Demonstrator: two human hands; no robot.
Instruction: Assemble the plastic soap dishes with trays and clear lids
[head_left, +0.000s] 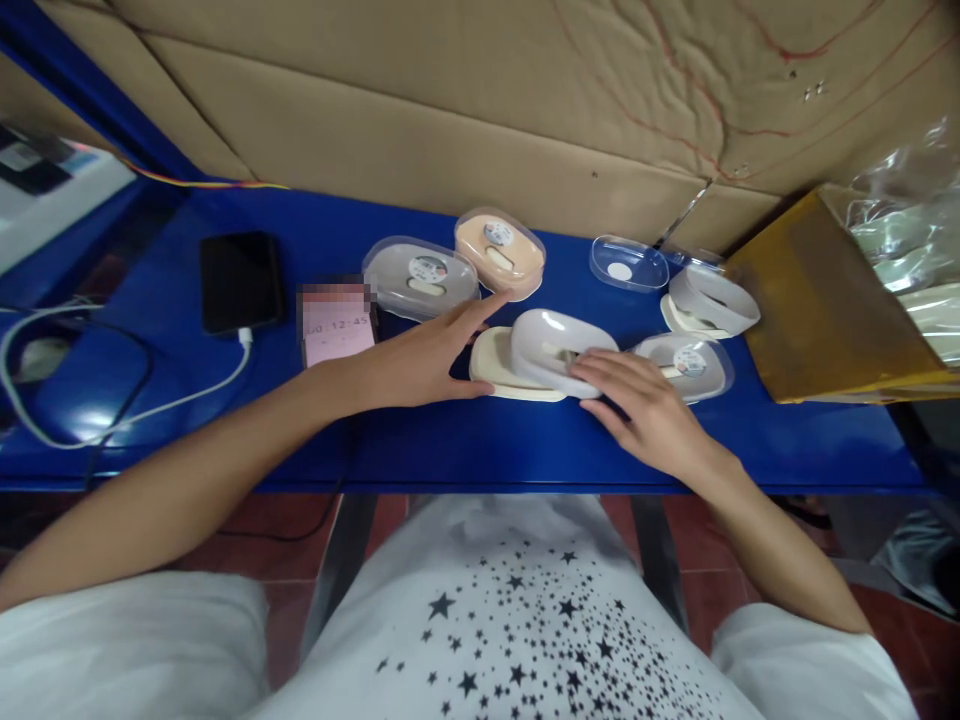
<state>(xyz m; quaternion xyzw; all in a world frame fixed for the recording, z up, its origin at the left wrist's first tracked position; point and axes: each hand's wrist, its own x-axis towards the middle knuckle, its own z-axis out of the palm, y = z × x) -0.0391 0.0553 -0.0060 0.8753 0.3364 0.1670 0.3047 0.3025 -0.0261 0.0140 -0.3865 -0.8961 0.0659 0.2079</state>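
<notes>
The left hand (420, 355) is open, fingers spread, just beside a cream soap-dish base (499, 375) on the blue table (480, 445). The right hand's (645, 410) fingers lie over the near edge of a white oval dish (559, 345) (gripping or only resting, I cannot tell), which sits tilted on that base, toward the table's far edge.

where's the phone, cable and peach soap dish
black smartphone (241, 283), head view, its face
white charging cable (219, 389), head view, near its plug
peach soap dish (499, 258), head view, its clear lid
</notes>
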